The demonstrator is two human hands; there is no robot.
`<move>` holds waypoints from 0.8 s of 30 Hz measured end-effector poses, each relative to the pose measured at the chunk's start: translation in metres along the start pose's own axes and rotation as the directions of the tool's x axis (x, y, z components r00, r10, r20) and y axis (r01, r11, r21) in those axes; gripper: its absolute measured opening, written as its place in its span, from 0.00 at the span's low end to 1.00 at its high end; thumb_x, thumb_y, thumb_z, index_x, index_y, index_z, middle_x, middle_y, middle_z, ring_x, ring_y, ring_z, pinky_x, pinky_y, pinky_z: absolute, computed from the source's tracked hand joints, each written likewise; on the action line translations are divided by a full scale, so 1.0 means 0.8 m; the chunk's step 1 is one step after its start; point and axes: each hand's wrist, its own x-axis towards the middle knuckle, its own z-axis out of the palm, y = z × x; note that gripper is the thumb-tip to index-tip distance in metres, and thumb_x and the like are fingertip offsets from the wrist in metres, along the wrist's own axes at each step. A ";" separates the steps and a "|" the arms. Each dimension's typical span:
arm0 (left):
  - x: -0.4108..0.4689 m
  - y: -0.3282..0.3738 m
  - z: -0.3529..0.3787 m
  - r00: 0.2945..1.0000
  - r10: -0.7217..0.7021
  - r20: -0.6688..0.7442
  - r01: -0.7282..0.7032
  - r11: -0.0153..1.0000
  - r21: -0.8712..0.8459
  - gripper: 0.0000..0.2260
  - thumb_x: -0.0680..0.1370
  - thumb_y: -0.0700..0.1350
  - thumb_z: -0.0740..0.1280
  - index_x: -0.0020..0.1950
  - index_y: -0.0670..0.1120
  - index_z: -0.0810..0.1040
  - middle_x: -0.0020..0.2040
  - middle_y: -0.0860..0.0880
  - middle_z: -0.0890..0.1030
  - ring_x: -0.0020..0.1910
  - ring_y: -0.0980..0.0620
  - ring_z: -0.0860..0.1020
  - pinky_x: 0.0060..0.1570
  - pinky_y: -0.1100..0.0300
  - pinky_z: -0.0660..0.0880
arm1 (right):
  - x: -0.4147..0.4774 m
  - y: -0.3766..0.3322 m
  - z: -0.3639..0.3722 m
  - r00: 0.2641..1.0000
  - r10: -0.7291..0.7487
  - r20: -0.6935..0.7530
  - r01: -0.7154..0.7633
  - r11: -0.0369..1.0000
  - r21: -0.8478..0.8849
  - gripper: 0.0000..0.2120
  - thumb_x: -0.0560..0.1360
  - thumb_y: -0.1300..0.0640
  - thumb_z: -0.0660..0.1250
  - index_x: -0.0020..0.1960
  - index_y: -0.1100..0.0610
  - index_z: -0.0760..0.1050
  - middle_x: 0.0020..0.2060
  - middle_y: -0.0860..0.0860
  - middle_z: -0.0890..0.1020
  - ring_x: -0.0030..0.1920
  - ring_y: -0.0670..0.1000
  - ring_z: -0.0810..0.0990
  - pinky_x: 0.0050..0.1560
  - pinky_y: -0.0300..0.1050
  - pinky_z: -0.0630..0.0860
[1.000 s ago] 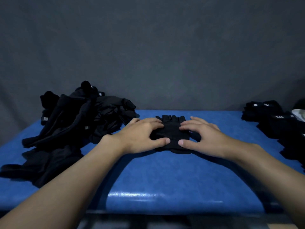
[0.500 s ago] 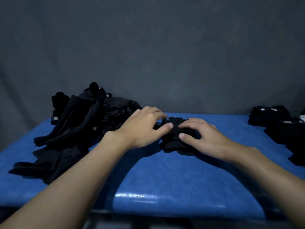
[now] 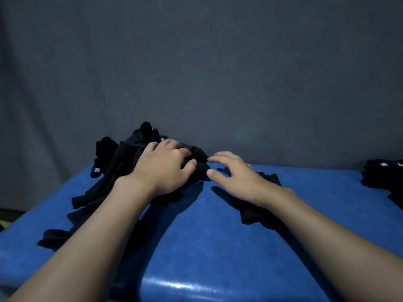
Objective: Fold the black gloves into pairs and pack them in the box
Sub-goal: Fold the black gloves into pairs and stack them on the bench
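Both hands have left the folded pair (image 3: pixel 270 179) and swung left to the pile (image 3: pixel 117 162); a second ago they were pressing that pair flat between them. From my seat, the pair now lies on the blue table (image 3: pixel 196 240) under my right wrist, mostly hidden. Its finger ends poke out past the far side of the wrist and its other end shows on the near side of the forearm.

My left hand (image 3: pixel 163 168) sits on the near right edge of the pile, fingers curled down into the black cloth and thumb set against it, gripping a fold. My right hand (image 3: pixel 237 179) is spread just beside it, palm down, fingers loosely bent and apart, holding nothing. Its fingertips reach the edge of the pile, but I cannot tell whether they touch the cloth.

The pile is a loose heap of black gloves on the table's far left, with several strays trailing toward the near left edge. One glove on its left side shows a small white tag (image 3: pixel 97 170). A stack (image 3: pixel 379 175) of folded black gloves sits at the far right, well apart from my hands. Behind everything hangs a grey backdrop (image 3: pixel 196 73).
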 end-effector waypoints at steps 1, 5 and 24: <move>0.001 0.000 -0.001 1.000 -0.006 0.011 0.006 1.000 -0.005 0.20 0.82 0.60 0.54 0.69 0.56 0.73 0.72 0.53 0.70 0.75 0.52 0.61 0.71 0.52 0.55 | 0.005 0.000 0.004 1.000 0.003 0.007 -0.003 1.000 -0.003 0.21 0.79 0.41 0.62 0.70 0.45 0.70 0.72 0.43 0.66 0.72 0.45 0.63 0.74 0.54 0.58; 0.002 0.000 -0.004 0.999 -0.015 0.035 0.016 1.000 -0.025 0.19 0.82 0.59 0.54 0.70 0.56 0.73 0.72 0.54 0.71 0.75 0.53 0.61 0.71 0.51 0.56 | 0.016 -0.002 0.013 0.999 0.012 0.040 -0.011 1.000 -0.007 0.22 0.79 0.41 0.61 0.71 0.44 0.69 0.75 0.43 0.62 0.76 0.46 0.57 0.75 0.54 0.53; 0.006 0.021 -0.021 0.991 0.068 -0.114 -0.095 0.963 -0.253 0.20 0.82 0.49 0.58 0.75 0.49 0.69 0.76 0.55 0.66 0.76 0.56 0.59 0.73 0.48 0.58 | 0.005 0.000 -0.025 0.982 -0.069 -0.176 0.087 0.991 0.103 0.18 0.78 0.52 0.66 0.67 0.50 0.73 0.71 0.42 0.66 0.70 0.43 0.66 0.73 0.56 0.61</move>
